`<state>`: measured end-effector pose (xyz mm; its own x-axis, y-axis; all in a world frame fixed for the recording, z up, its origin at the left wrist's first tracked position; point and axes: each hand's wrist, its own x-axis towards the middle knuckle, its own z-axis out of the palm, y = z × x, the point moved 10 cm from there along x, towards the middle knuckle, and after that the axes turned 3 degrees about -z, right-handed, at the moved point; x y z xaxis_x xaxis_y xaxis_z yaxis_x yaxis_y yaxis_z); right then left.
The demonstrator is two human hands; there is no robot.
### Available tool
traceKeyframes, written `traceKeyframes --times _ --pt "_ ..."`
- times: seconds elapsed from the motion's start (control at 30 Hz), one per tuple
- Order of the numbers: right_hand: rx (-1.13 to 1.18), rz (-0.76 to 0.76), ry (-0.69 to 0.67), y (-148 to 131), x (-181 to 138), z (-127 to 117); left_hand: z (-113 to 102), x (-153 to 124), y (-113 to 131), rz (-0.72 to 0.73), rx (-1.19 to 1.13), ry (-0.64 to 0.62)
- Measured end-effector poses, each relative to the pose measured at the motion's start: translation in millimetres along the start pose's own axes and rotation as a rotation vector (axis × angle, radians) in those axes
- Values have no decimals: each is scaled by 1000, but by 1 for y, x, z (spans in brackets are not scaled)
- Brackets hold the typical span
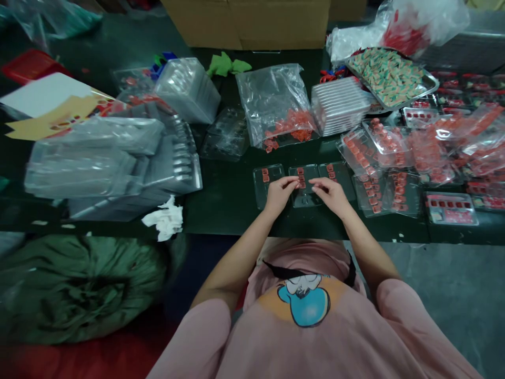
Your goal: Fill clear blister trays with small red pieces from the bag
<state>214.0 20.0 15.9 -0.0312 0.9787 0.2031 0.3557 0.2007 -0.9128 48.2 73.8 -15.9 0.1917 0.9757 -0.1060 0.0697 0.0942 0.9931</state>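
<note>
Three shallow clear plastic trays lie in a row in front of me, each with small red square pieces in it. My left hand (279,196) reaches over the left edge of the middle tray (306,200). Its thumb and fingertips are pinched together beside the red pieces (301,175); what they hold, if anything, is too small to make out. My right hand (332,196) hovers at that tray's right side, fingers stretched forward and thumb a little apart. The left tray (261,192) and the right tray (342,176) flank it, the latter partly behind my right hand.
Behind the trays lies a clear bag (272,100) of red pieces. Stacked clear packs (114,163) fill the left. At right are filled trays (371,192), a stack of clear trays (339,105) and a metal tray (428,89) of small green-and-tan pieces. A cardboard box (252,23) stands behind.
</note>
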Motion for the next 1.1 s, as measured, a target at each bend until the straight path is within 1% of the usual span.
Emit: traceKeyframes --times 0.1,0.17,0.27,0.37,0.5,0.6,0.67,0.73,0.83,0.9,1.0,1.1 --pt "41 62 76 15 -2 -15 11 -5 12 151 203 -38" --pt "60 67 71 19 -3 -16 20 -10 19 248 306 -78" --pt "67 62 60 20 -4 -14 28 -16 21 335 384 -144" --pt "60 75 59 20 -3 -13 33 -21 18 382 428 -197" --pt "60 85 77 20 -1 -16 38 -27 13 420 494 -233" --pt "52 72 76 18 3 -18 38 -30 8 432 509 -226" --pt "25 51 59 16 11 -17 38 -32 5 425 528 -219" --pt "-23 8 38 12 28 -12 38 -32 1 413 548 -221" --pt "-116 -73 5 7 71 7 39 -29 -2 414 565 -227" --pt "-193 -95 -39 9 110 30 41 -26 -1 430 574 -225" --pt "-339 -78 -117 17 166 70 46 -23 2 458 615 -229" --pt "-451 -96 -168 19 203 102 48 -29 11 492 639 -259"
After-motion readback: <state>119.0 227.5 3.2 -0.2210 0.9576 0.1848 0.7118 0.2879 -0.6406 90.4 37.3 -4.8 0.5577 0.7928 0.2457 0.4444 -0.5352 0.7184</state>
